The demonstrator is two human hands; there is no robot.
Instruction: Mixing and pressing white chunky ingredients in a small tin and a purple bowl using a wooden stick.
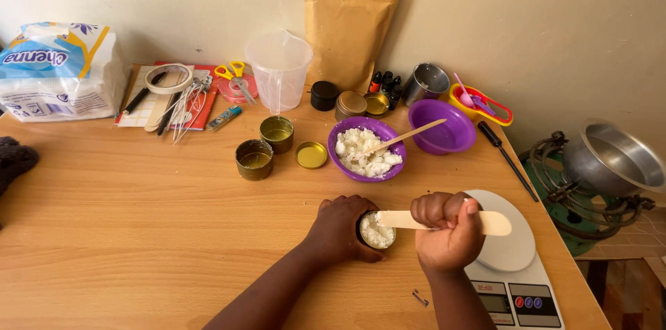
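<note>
My left hand (340,229) wraps around a small round tin (377,231) filled with white wax flakes, near the table's front edge. A flat wooden stick (496,222) is gripped in my right hand (449,231), its tip lying across the tin's rim. Behind them stands a purple bowl (350,163) of white flakes with a wooden spoon (409,134) resting in it. A white kitchen scale (512,257) sits under and to the right of my right hand.
Two open gold tins (254,159) (277,134) and a lid (311,155) lie left of the bowl. An empty purple bowl (444,129), plastic jug (279,66), brown pouch (347,24), metal cup (425,82), scissors (234,74), wicks (186,104) and tissue pack (59,70) line the back. A metal pot (614,160) sits off-table right.
</note>
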